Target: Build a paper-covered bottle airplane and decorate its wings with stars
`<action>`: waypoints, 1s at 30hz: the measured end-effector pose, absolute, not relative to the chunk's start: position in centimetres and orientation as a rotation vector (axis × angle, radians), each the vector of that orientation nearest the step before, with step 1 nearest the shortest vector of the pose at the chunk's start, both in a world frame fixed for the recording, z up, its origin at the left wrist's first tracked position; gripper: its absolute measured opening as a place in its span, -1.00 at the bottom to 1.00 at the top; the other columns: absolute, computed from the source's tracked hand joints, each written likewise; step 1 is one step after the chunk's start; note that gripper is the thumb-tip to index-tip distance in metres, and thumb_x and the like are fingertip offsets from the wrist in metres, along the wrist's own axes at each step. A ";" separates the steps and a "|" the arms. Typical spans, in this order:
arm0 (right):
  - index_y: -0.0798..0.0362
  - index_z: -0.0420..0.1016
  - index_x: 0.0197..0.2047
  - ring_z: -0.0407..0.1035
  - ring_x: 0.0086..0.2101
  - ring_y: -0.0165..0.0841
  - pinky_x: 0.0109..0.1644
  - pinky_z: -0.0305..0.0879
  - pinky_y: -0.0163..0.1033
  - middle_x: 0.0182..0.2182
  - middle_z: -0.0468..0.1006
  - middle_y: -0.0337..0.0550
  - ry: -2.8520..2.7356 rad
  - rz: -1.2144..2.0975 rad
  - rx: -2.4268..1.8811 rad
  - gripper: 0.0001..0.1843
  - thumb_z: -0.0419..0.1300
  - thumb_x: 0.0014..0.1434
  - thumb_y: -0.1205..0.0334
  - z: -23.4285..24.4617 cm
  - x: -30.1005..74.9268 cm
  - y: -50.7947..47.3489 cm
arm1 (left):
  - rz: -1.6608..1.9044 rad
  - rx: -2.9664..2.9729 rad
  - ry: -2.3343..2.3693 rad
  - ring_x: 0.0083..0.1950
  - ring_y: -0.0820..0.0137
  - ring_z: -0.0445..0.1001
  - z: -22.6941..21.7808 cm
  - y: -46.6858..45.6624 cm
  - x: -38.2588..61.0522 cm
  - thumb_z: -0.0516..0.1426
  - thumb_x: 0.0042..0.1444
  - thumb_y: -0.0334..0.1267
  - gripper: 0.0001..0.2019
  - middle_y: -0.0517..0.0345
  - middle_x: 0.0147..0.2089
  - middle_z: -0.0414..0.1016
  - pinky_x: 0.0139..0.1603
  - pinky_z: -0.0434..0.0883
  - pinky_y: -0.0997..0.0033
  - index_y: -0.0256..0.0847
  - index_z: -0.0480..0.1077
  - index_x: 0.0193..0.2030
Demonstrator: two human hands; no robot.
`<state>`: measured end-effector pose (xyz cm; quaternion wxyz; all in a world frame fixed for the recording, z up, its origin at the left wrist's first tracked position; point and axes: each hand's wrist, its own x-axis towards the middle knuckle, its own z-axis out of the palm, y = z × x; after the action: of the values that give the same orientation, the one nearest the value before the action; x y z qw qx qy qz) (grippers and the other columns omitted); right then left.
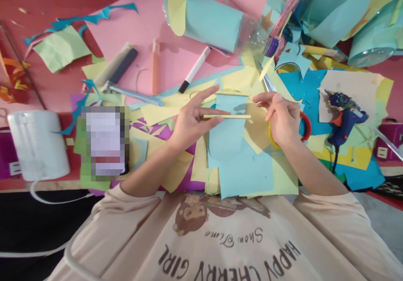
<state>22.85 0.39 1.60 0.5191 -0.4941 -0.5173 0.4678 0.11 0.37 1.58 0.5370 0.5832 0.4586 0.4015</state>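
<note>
My left hand (197, 119) pinches a narrow pale yellow paper strip (241, 116), seen nearly edge-on, between thumb and fingers while the index finger stretches out above it. Below the strip lie pieces of light blue paper (245, 163). To the right, my right hand (281, 115) hovers with loosely bent fingers apart, and nothing shows between them. Beneath that hand, a pair of scissors (267, 80) rests on the papers; its red and yellow handles are partly hidden by the hand.
A blue glue gun (344, 121) lies at right on paper scraps. At left are a phone (105, 142) and a white corded box (37, 144). A black-and-white marker (194, 70), an orange glue stick or pen (155, 66) and a blue-wrapped bottle (214, 22) lie farther back.
</note>
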 end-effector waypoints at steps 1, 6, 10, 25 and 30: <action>-0.01 0.37 -0.64 0.50 -0.20 -0.32 -0.05 0.47 -0.08 -0.27 0.61 -0.19 -1.277 1.118 -1.211 -0.47 0.11 0.27 -0.12 1.7 22.8 0.3 | 0.949 1.391 1.086 -0.14 0.18 0.65 1.6 0.3 0.2 0.32 0.05 -0.10 -0.39 -0.01 0.23 0.44 -0.67 0.37 0.58 0.01 0.31 0.25; -0.08 0.43 -0.03 0.50 -0.24 -0.40 -0.09 0.46 -0.22 -0.27 0.58 -0.26 -1.538 1.280 -1.132 -0.67 0.33 0.13 0.13 2.2 22.3 -0.5 | 0.935 1.364 1.043 -0.15 0.22 0.65 1.5 0.0 0.4 0.32 0.06 -0.09 -0.40 0.02 -0.03 0.61 -0.62 0.40 0.59 -0.03 0.31 0.24; -0.07 0.38 0.00 0.50 -0.28 -0.41 -0.15 0.45 -0.26 -0.35 0.55 -0.28 -1.557 1.254 -1.160 -0.66 0.30 0.17 0.11 2.2 22.4 -0.4 | 1.037 1.314 1.021 -0.16 0.27 0.65 1.1 0.2 0.3 0.28 0.11 -0.04 -0.55 0.06 -0.15 0.65 -0.37 0.58 0.48 -0.09 0.41 0.11; -0.05 0.50 -0.14 0.44 -0.06 -0.14 0.08 0.34 0.06 -0.15 0.61 -0.08 -2.095 0.623 -1.268 -0.86 0.23 0.20 0.22 0.9 22.6 0.3 | 1.377 1.412 1.366 -0.65 0.50 0.43 1.2 1.6 -1.6 0.07 0.26 0.12 -0.56 0.33 -0.67 0.41 -0.54 0.36 0.38 -0.05 0.39 -0.55; -0.06 0.39 0.11 0.37 0.10 -0.12 0.20 0.27 0.08 0.05 0.54 -0.05 -2.151 0.536 -1.302 -0.65 0.12 0.25 0.27 0.9 23.0 0.6 | 1.302 1.645 1.340 -0.64 0.50 0.39 1.4 1.5 -1.4 0.12 0.23 0.06 -0.56 0.26 -0.66 0.41 -0.59 0.33 0.42 -0.12 0.40 -0.60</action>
<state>22.97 0.64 0.93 0.2817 -0.4858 -0.8028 0.2002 -1.41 1.53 1.36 0.3202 0.6259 0.5101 0.4955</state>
